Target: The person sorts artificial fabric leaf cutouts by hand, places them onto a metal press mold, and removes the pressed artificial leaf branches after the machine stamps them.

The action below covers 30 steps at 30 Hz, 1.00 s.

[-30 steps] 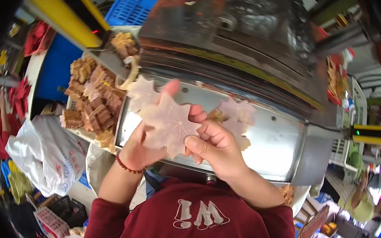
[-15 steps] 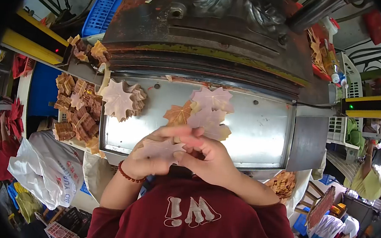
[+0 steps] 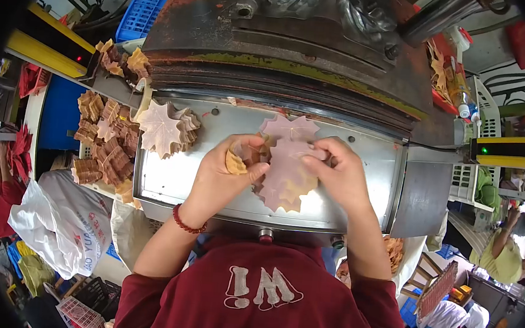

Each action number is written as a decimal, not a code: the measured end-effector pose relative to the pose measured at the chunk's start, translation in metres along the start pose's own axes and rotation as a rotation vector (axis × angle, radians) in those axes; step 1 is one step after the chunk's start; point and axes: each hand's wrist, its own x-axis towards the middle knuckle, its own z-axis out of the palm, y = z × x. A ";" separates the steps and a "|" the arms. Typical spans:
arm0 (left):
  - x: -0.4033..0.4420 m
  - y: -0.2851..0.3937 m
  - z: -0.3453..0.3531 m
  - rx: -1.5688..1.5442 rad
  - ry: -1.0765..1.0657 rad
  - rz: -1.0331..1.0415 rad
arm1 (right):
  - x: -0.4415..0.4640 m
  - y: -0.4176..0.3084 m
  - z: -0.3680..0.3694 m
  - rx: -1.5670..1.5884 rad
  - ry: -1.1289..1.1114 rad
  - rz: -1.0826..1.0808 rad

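Over the leaf tray (image 3: 363,194), left fingers (image 3: 247,139) grip brown leaves (image 3: 249,154), right fingers (image 3: 334,146) pale leaves (image 3: 284,166).

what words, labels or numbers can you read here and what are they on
"Mi", upside down in this view, on the dark red shirt
"AO YU", part of a longer text, on the white plastic bag; its red print is too blurred to read
Any label on the bottle is too small to read

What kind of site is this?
Likely a small factory workshop: a heavy press-like machine stands over a metal tray, bundled leaf-shaped pieces are heaped at the left, and yellow sensor-like bars flank the work area.
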 end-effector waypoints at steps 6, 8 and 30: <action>0.025 0.020 -0.002 0.311 -0.149 0.228 | 0.004 -0.013 -0.033 0.380 -0.134 0.094; 0.028 0.027 0.007 0.156 -0.224 0.190 | 0.005 -0.018 -0.036 0.405 -0.138 0.103; 0.062 0.082 0.001 -0.277 -0.066 0.006 | 0.039 -0.103 -0.071 0.030 0.270 -0.357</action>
